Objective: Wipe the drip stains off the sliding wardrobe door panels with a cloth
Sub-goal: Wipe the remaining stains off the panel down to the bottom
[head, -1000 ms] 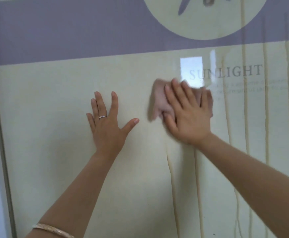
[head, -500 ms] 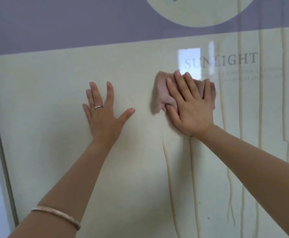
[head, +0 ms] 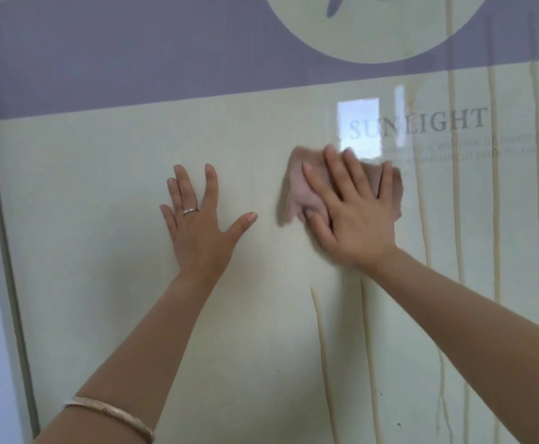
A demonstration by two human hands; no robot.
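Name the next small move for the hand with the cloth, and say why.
Probably slide the right hand, pressing the pink cloth flat, down the door panel onto the two drip streaks that begin just below the wrist. Above them the panel looks wiped; more streaks run to the right.

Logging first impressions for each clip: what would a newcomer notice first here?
Pale drip stains run down the right side of the cream door panel. At centre the right hand presses a pinkish cloth flat, below the word SUNLIGHT. The left hand, ringed, rests spread beside it.
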